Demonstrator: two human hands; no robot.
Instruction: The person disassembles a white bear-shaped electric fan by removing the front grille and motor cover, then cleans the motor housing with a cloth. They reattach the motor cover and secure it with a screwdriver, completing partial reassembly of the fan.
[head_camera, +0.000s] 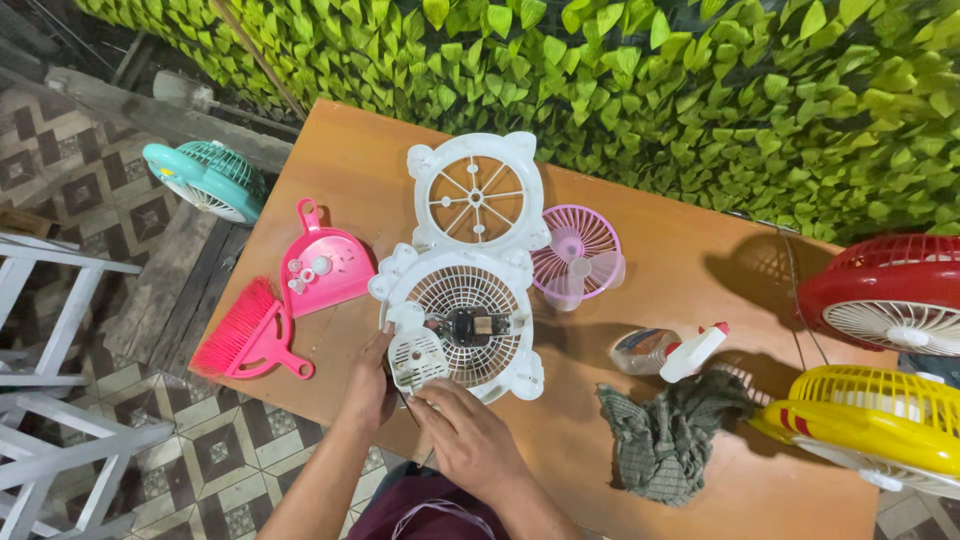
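Here both hands, left hand (368, 385) and right hand (465, 432), grip a small white vented cover (416, 358) on the fan housing (462, 320); judging so, freeing it needs steady prying.

Table top (690, 270) smooth matt orange-brown laminate or wood. White fan housing (462, 320) moulded plastic, slight sheen, slotted grille; dark metal-looking motor part (470, 325) at its centre. White front grille (478, 192) same plastic. Small white vented cover (415, 358) plastic, touched by left hand (368, 385) and right hand (465, 435). Pink fan blade and guard (578, 252) translucent plastic. Pink dustpan (322, 265) glossy plastic; pink brush (248, 335) plastic with bristles. Spray bottle (660, 350) clear plastic, white and red trigger. Cloth (665, 430) grey-green checked fabric, crumpled, rough. Red fan (885, 290) and yellow fan (870, 415) glossy plastic. Teal fan (208, 178) plastic. Floor tiles (70, 175) patterned, matt.
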